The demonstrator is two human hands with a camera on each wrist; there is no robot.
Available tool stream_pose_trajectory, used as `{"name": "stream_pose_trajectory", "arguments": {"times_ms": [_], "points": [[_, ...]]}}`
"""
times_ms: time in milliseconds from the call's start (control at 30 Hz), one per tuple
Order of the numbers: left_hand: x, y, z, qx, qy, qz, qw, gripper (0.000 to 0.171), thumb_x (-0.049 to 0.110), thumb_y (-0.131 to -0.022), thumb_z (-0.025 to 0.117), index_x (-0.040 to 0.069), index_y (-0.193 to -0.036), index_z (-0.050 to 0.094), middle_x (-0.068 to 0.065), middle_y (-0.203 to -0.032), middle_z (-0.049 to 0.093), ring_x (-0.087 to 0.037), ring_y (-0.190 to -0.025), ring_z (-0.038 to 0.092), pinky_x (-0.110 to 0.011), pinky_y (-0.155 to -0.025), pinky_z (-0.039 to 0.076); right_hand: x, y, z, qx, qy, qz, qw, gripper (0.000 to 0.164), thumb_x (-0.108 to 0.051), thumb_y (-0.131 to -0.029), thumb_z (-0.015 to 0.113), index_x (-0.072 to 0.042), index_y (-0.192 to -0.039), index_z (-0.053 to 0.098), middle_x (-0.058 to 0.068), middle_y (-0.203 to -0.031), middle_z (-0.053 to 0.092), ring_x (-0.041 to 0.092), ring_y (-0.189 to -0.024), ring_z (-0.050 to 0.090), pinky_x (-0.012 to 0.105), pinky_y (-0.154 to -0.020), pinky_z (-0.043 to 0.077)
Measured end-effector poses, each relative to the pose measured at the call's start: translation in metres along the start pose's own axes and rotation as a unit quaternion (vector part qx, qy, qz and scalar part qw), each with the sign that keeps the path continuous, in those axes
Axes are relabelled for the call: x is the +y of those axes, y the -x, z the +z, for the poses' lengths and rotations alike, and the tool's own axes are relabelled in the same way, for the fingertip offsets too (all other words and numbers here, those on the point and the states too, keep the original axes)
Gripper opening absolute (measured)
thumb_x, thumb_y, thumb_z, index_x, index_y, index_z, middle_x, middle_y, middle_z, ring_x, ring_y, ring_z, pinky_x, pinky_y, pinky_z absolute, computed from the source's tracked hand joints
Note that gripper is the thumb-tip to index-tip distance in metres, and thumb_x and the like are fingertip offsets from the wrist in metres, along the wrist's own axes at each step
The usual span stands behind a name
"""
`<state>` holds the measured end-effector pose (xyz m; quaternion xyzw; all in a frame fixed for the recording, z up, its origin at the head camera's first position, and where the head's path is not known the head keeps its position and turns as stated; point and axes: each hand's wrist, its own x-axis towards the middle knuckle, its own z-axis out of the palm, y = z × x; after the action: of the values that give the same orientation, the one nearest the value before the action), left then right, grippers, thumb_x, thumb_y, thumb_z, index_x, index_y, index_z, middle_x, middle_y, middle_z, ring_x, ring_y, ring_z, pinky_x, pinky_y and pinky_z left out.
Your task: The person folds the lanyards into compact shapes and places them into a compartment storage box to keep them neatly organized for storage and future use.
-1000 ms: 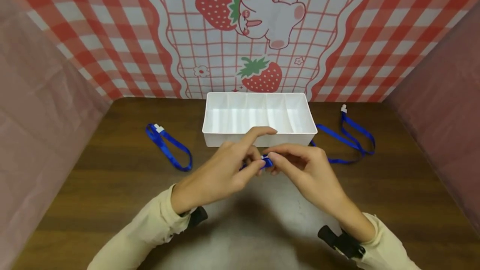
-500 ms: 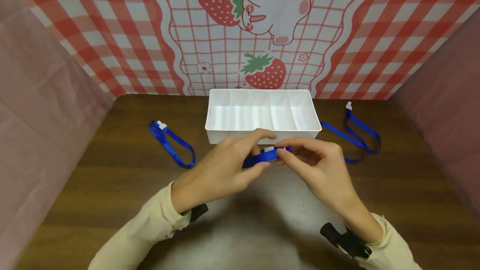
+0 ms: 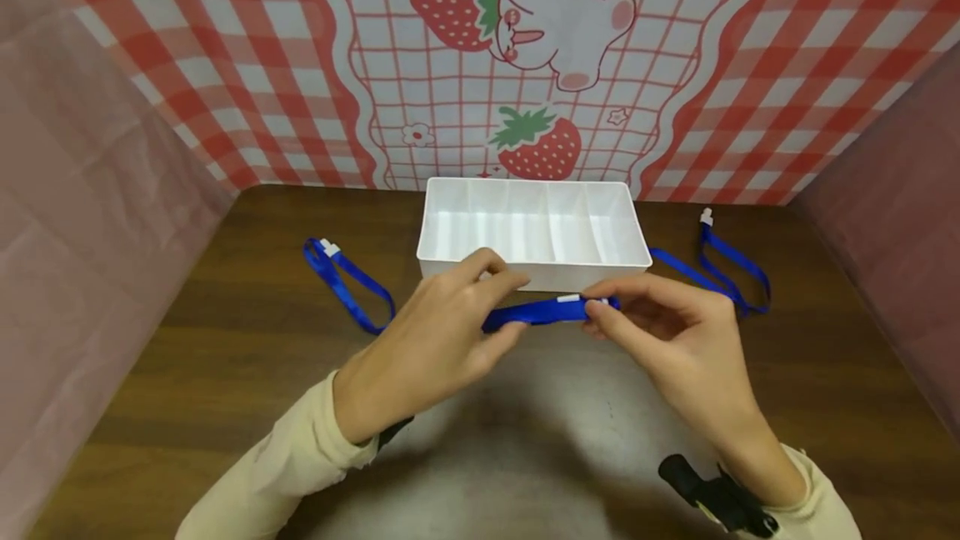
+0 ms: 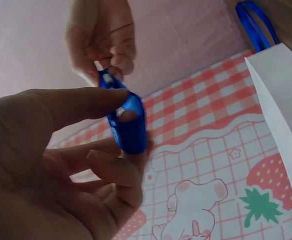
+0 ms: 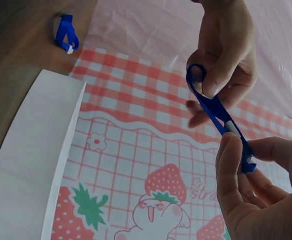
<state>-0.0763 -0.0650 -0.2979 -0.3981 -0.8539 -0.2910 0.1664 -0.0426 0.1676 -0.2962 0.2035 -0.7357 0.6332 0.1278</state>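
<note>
A blue lanyard point(image 3: 542, 312) with a white clip is stretched between both hands, folded into a flat loop, in front of the white box. My left hand point(image 3: 442, 327) holds its left end; in the left wrist view the band point(image 4: 134, 131) loops around a fingertip, with the thumb against it. My right hand point(image 3: 675, 336) pinches the right end between thumb and fingers. Seen from the right wrist, the white clip point(image 5: 231, 128) lies along the band close to the right fingertips, while the left thumb sits inside the far loop.
A white box point(image 3: 534, 276) with several compartments stands at the back against a checked cloth point(image 3: 300, 107). One blue lanyard point(image 3: 348, 286) lies on the wooden table left of it, another point(image 3: 738, 261) to its right. Pink cloth point(image 3: 97, 190) walls both sides.
The hands have drawn apart, the right one moving right, so a longer stretch of the blue lanyard and its white clip now shows between them. The head view has shifted slightly.
</note>
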Motion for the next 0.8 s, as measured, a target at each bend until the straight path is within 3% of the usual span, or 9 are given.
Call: {"name": "stream_pose_trajectory", "arguments": {"times_ms": [133, 333, 600, 700, 800], "points": [[0.000, 0.000, -0.002, -0.050, 0.011, -0.012, 0.9986, 0.011, 0.022, -0.093, 0.072, 0.012, -0.095, 0.073, 0.004, -0.090, 0.059, -0.007, -0.074, 0.052, -0.022, -0.064, 0.045, 0.001, 0.002, 0.002, -0.014, 0.014, 0.014, 1.000, 0.015, 0.013, -0.086, 0.070, 0.005, -0.098, 0.072, 0.016, -0.089, 0.071, 0.024, -0.075, 0.071, 0.032, -0.068, 0.059], [-0.006, -0.005, -0.005, -0.094, 0.074, -0.022, 0.9925, 0.020, 0.018, -0.101, 0.060, 0.011, -0.087, 0.072, 0.007, -0.080, 0.058, -0.007, -0.073, 0.051, -0.023, -0.065, 0.044, -0.001, 0.002, 0.001, -0.013, 0.039, 0.018, 0.999, 0.015, 0.013, -0.085, 0.070, 0.005, -0.098, 0.072, 0.016, -0.089, 0.071, 0.022, -0.075, 0.072, 0.030, -0.068, 0.059], [-0.012, -0.007, -0.005, -0.091, 0.122, -0.039, 0.9876, 0.008, 0.011, -0.095, 0.068, 0.007, -0.095, 0.074, 0.005, -0.088, 0.064, -0.007, -0.074, 0.055, -0.022, -0.066, 0.047, 0.003, 0.001, 0.000, 0.001, 0.015, -0.013, 1.000, 0.018, 0.016, -0.083, 0.069, 0.006, -0.098, 0.072, 0.018, -0.086, 0.070, 0.022, -0.072, 0.071, 0.028, -0.066, 0.058], [-0.012, -0.006, -0.004, -0.082, 0.117, -0.030, 0.9893, 0.012, 0.012, -0.091, 0.073, 0.006, -0.102, 0.073, 0.003, -0.094, 0.067, -0.007, -0.079, 0.058, -0.022, -0.070, 0.049, 0.004, 0.000, -0.002, 0.001, 0.004, -0.027, 1.000, 0.018, 0.018, -0.083, 0.068, 0.008, -0.098, 0.071, 0.019, -0.086, 0.070, 0.022, -0.072, 0.071, 0.026, -0.066, 0.058], [-0.010, -0.005, -0.001, -0.052, 0.097, -0.012, 0.9938, 0.016, 0.007, -0.087, 0.076, 0.004, -0.102, 0.072, 0.000, -0.096, 0.067, -0.009, -0.082, 0.060, -0.022, -0.072, 0.050, 0.005, -0.001, -0.004, 0.004, 0.007, -0.026, 1.000, 0.019, 0.018, -0.083, 0.069, 0.008, -0.098, 0.071, 0.019, -0.086, 0.070, 0.022, -0.072, 0.071, 0.026, -0.066, 0.058]]}}
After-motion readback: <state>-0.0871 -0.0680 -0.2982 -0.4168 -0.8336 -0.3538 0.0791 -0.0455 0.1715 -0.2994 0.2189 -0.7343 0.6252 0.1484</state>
